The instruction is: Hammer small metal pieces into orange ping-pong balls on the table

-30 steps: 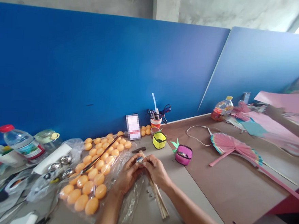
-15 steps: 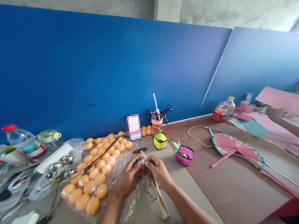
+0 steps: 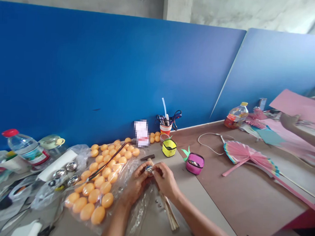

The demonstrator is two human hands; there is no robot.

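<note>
Between my two hands is a small ball (image 3: 149, 169) covered in shiny silver pieces. My left hand (image 3: 137, 181) grips it from the left, fingers curled round its side. The fingertips of my right hand (image 3: 166, 179) are pinched together against the ball's right side; whether they hold a tiny piece cannot be made out. Below my right hand lies a bundle of pale wooden sticks (image 3: 171, 218), and a few small silver beads (image 3: 159, 204) rest beside it. A black-headed hammer (image 3: 147, 157) shows just beyond my fingers.
Orange balls (image 3: 99, 182) in clear plastic spread to the left. Yellow (image 3: 169, 148) and purple (image 3: 195, 163) small baskets stand ahead. A pink fan (image 3: 249, 155) lies right; another person's arm (image 3: 302, 131) holds pink paper (image 3: 301, 106). Bottles (image 3: 27, 150) and silver balls (image 3: 71, 166) crowd the far left.
My right fingers have shifted slightly on the ball, and the ball is turned a little in my hands. At far right the other person's pink paper has tilted slightly.
</note>
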